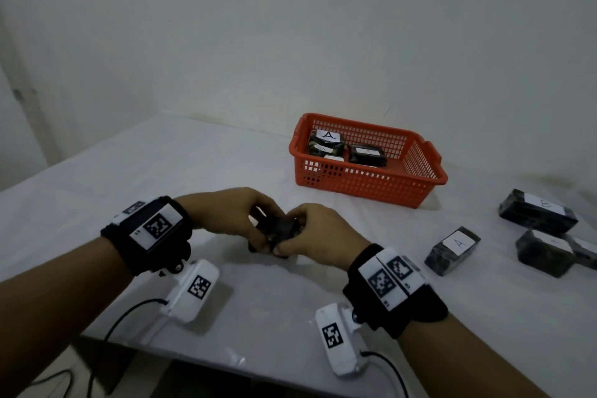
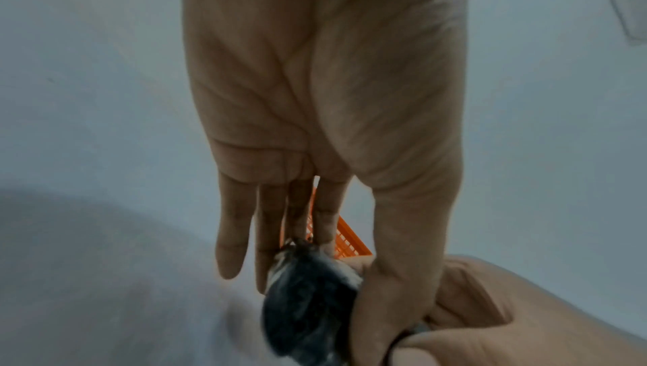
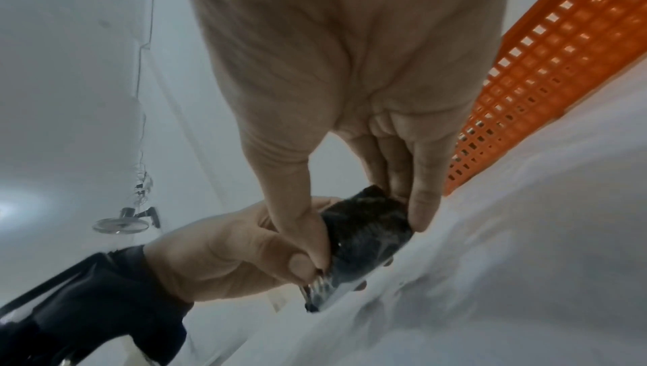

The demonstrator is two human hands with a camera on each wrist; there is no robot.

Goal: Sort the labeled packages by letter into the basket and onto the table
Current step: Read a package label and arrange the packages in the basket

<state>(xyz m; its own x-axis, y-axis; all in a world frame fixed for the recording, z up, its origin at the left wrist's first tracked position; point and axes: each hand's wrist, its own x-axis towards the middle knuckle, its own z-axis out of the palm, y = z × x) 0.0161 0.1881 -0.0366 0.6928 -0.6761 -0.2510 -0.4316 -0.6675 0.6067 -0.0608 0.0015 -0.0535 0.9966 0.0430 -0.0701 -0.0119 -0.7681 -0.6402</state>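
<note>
Both hands hold one dark wrapped package (image 1: 280,232) just above the white table (image 1: 200,165), near its front middle. My left hand (image 1: 237,220) pinches the package (image 2: 308,305) between thumb and fingers. My right hand (image 1: 318,237) grips the package (image 3: 364,236) from the other side. Its label is hidden. The orange basket (image 1: 368,186) stands behind, with several dark packages labeled A (image 1: 328,139) inside. Loose packages lie on the right: one marked A (image 1: 452,250), another with a label I cannot read (image 1: 538,212).
Two more dark packages (image 1: 546,252) lie by the right edge of the table. White walls close the far side. Cables hang from both wrist cameras over the table's front edge (image 1: 135,313). The basket's mesh wall (image 3: 546,67) is near my right hand.
</note>
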